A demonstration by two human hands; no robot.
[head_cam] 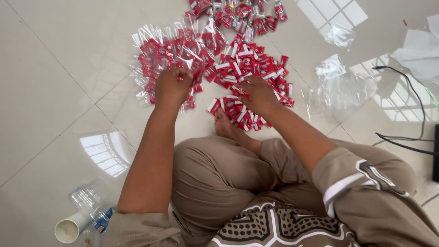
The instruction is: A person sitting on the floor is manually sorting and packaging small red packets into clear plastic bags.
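I sit cross-legged on a pale tiled floor. In front of me lies a loose heap of small red-and-white sachets (249, 66). My right hand (257, 93) rests palm down on the heap's near edge, fingers spread over several sachets. To the left lie clear plastic bags filled with red sachets (171, 48). My left hand (173, 84) is closed around the top of one such clear bag. More filled packs (238, 13) lie farther back at the top.
Empty clear bags (340, 87) lie to the right, with white paper (420, 50) and black cables (411, 98) beyond. A crushed plastic bottle (91, 203) and a paper cup (69, 227) lie at the lower left. My bare foot (226, 126) touches the heap.
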